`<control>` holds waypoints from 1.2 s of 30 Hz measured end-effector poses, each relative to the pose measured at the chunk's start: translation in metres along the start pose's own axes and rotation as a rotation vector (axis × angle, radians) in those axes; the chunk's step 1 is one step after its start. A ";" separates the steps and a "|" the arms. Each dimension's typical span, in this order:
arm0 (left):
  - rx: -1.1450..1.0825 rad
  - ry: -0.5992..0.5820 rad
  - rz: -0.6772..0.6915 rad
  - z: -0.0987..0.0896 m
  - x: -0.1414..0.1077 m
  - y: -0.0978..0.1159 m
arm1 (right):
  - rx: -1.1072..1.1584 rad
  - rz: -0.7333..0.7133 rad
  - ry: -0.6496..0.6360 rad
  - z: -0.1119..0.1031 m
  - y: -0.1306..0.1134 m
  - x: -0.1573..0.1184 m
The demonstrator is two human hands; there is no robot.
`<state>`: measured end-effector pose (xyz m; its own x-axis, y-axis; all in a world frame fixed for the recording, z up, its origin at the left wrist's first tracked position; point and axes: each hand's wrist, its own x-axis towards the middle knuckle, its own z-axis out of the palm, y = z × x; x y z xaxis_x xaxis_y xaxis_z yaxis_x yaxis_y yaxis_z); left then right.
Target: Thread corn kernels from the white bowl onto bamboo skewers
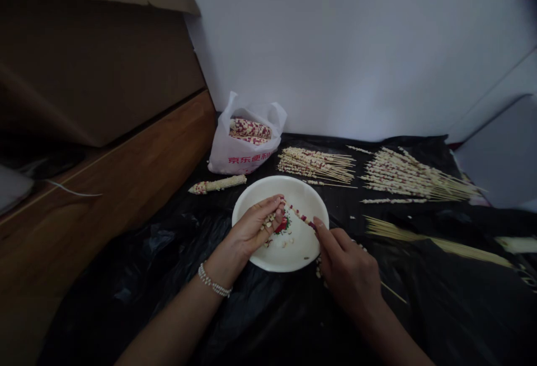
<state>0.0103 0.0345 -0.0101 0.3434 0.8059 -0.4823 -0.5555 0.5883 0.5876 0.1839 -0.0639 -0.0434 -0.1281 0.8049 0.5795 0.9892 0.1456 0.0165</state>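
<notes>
My left hand [258, 223] is over a white bowl [293, 262], curled around pale corn kernels [269, 221]. Its thumb and fingertips are pinched at the tip of a thin skewer; what exactly they pinch is too small to make out. Red and yellowish kernels are strung along that skewer [302, 216], which slants down to the right. My right hand [346, 262] is closed around the skewer's lower part, at the bowl's right rim, and hides some of it. Loose kernels lie in the bowl on a red and green printed pattern, and more show beside my right hand.
Behind the bowl stands a white plastic bag [222, 150] of speckled corn cobs [250, 128]. A partly stripped cob [218, 184] lies left. Threaded skewers [310, 163] lie in two piles, the other pile [398, 176] farther right. Bare sticks [436, 240] rest on black plastic sheeting [168, 276].
</notes>
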 end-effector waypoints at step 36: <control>-0.108 -0.035 -0.065 0.000 -0.001 0.011 | 0.024 0.034 0.012 0.001 0.001 0.002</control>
<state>0.0037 0.0408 -0.0031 0.4066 0.7691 -0.4931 -0.6086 0.6306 0.4816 0.1849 -0.0617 -0.0427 -0.0938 0.8024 0.5894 0.9909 0.1325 -0.0227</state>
